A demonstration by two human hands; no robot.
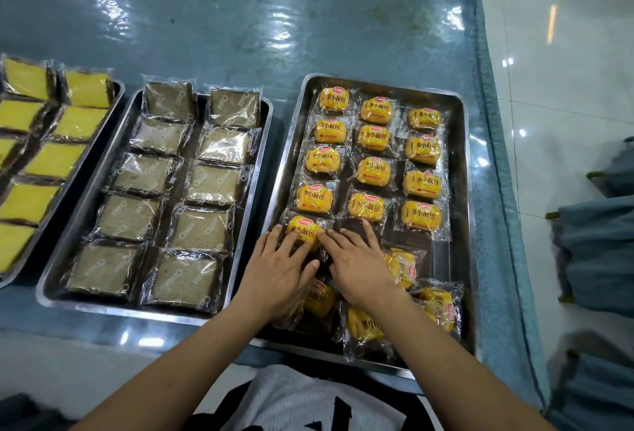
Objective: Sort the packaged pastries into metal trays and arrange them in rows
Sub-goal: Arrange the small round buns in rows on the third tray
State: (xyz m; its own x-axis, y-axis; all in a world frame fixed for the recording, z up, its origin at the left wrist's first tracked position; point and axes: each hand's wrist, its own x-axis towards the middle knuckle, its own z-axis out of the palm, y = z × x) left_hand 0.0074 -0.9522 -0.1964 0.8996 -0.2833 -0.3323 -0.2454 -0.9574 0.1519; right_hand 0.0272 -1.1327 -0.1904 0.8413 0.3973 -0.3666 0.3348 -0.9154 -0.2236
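Both forearms reach in from the near edge of the table. The left hand (278, 271) lies flat with straight, spread fingers on a small bread packet (303, 230). The right hand (356, 267) also lies flat with its fingers extended; its fingertips touch the wrapper beside that packet.

The packet sits at the near end of the left column in the right tray (459, 163). Three columns of yellow packets fill the far part of this tray. Several loose packets (435, 307) lie unsorted at the near end, some partly under the wrists.

Procedure, as judged: press lightly and slide the packet until its wrapper lines up with the packet above it. Keep its left side clear of the tray wall. Avoid dragging the middle-column neighbour out of line.

Clearance: open tray floor remains below the middle and right columns, and a bare strip runs along the right wall. The middle tray (103, 170) of brown cakes lies just beside the left wall, so lateral room there is limited.
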